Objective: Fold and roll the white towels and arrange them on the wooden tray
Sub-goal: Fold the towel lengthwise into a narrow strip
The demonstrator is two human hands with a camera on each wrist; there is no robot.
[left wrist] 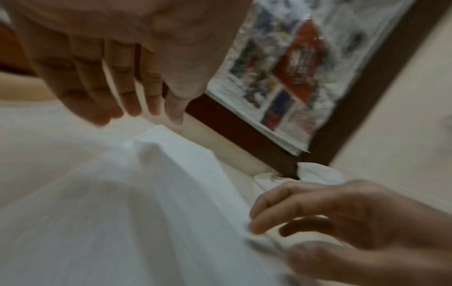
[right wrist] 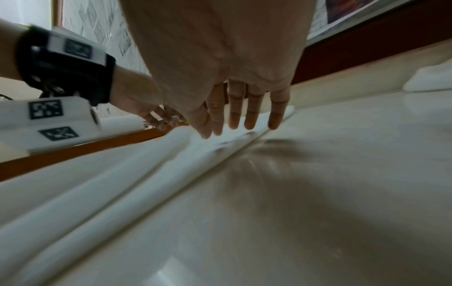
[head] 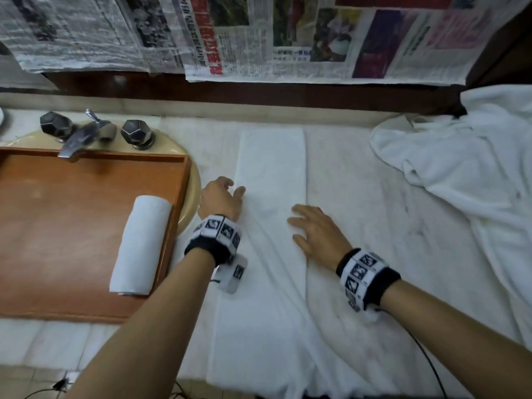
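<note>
One rolled white towel (head: 140,244) lies inside the wooden tray (head: 72,203), against its right wall, its long axis running toward the faucet (head: 79,136); it is the only thing in the tray. The tray sits over the beige basin (head: 193,180) at the left of the counter. Just right of the tray, the left hand (head: 220,198) rests at the left edge of a long folded towel (head: 270,174) spread lengthwise on the marble counter (head: 359,182), fingers relaxed and extended, gripping nothing. The right hand (head: 315,231) lies flat on the same towel's right side, fingers straight and spread, pressing the cloth without clasping it. Far right, a crumpled white towel (head: 460,168) is heaped on the counter. Newspaper sheets (head: 259,36) hang along the wall above.
</note>
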